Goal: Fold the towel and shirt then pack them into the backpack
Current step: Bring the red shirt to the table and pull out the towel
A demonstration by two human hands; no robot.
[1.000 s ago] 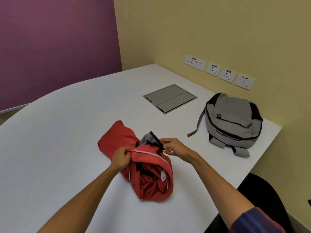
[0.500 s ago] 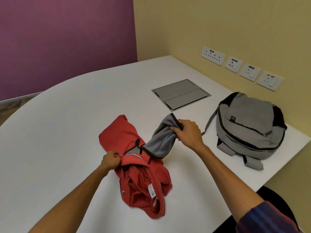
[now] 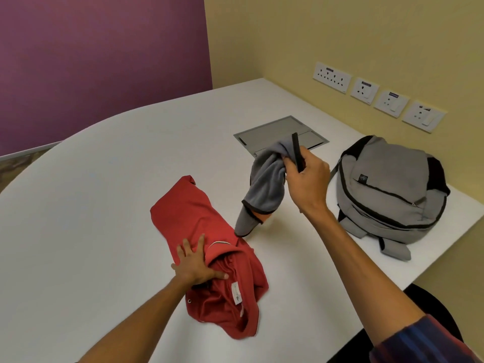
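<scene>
On the white curved table [image 3: 91, 192], the left hand [image 3: 195, 265] lies flat with fingers spread, pressing the crumpled red polo shirt [image 3: 209, 244]. Just beyond it, the right hand [image 3: 307, 183] is closed around a grey towel with dark edging [image 3: 267, 187], lifted so only its lower corner touches the tabletop. To the right lies the zipped grey fabric backpack [image 3: 392, 189].

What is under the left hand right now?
The left hand lies flat on the crumpled red shirt, which rests on the white table. Whatever lies beneath the shirt's folds is covered.
</scene>
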